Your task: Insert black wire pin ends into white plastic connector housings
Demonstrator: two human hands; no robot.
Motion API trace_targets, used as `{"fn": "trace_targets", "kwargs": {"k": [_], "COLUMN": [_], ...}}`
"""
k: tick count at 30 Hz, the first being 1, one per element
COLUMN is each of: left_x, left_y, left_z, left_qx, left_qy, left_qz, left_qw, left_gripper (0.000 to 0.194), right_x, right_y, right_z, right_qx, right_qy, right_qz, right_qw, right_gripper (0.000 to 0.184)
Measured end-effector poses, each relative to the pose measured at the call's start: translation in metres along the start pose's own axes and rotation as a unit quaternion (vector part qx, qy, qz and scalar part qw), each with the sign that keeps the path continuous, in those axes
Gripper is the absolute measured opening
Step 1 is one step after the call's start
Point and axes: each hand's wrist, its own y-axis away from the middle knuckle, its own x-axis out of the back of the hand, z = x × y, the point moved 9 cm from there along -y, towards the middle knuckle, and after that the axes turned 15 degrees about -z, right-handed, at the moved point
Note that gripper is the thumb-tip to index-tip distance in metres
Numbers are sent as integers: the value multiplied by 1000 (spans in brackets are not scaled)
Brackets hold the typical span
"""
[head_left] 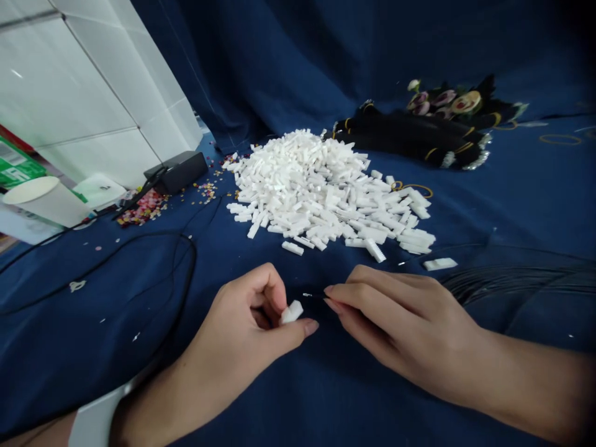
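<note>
White plastic piece (292, 312), pinched tight between the thumb and curled fingers (272, 288) of the left hand (242, 326), and right beside it the right hand (400, 329) has its fingertips (331, 297) closed together!

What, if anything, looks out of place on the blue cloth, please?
Small coloured bits lie spilled on the cloth, left of the white pieces, straying towards the black box instead of sitting in any container.

A white paper cup (46, 202) lies on its side — colored beads (143, 208) and a black power adapter (177, 172) nearby, on dark blue cloth (535, 62).
</note>
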Motion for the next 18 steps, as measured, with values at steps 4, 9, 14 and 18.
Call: {"fn": "trace_targets", "kwargs": {"k": [4,9,14,18], "left_x": [-1,-5,-5,-5], "left_y": [1,0,1,3], "left_z": [2,3,2,1], "left_qx": [-7,-28,-22,-11], "left_qy": [-3,-9,-11,-1], "left_qz": [-15,-44,-41,-55], "left_qw": [1000,999,999,998], "left_gripper": [30,19,12,9], "right_x": [-1,2,4,5], "right_y": [3,5,4,4], "right_z": [-9,-15,-16,-13], "right_qx": [41,59,57,39], "right_qy": [31,61,73,83], "right_qz": [-9,-3,7,11], "right_qw": [999,996,996,996], "right_gripper": [7,10,6,6]}}
